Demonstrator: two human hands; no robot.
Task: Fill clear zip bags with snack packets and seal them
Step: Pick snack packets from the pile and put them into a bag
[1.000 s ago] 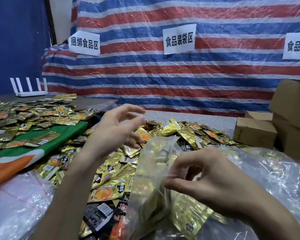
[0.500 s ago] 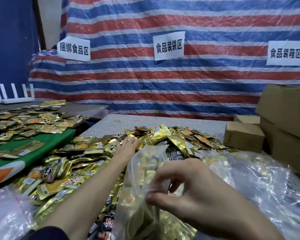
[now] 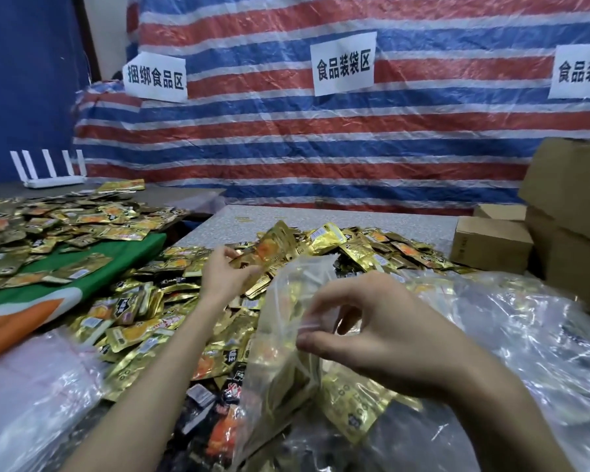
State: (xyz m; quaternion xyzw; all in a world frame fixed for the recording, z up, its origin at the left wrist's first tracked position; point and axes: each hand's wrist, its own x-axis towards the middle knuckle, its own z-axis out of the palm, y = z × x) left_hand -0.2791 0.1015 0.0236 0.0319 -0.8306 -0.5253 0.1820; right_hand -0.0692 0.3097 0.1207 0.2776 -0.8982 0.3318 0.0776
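A clear zip bag (image 3: 280, 338) stands open in front of me, partly filled with gold snack packets. My right hand (image 3: 378, 332) pinches its rim near the top edge. Beyond it my left hand (image 3: 223, 272) grips a gold snack packet (image 3: 269, 253) with an orange picture, lifted just above the big heap of gold packets (image 3: 143, 321) that covers the table. The lifted packet hangs close to the bag's mouth, slightly left of it.
More gold packets (image 3: 48, 229) lie on a green and orange cloth (image 3: 92, 277) at left. Cardboard boxes (image 3: 491, 243) stack at right. Crumpled clear plastic (image 3: 525, 335) lies at lower right and lower left. A white router (image 3: 48, 172) stands far left. A striped tarp hangs behind.
My left hand reached down into the heap and has now lifted a gold packet toward the bag's mouth. My right hand has kept its pinch on the bag's rim.
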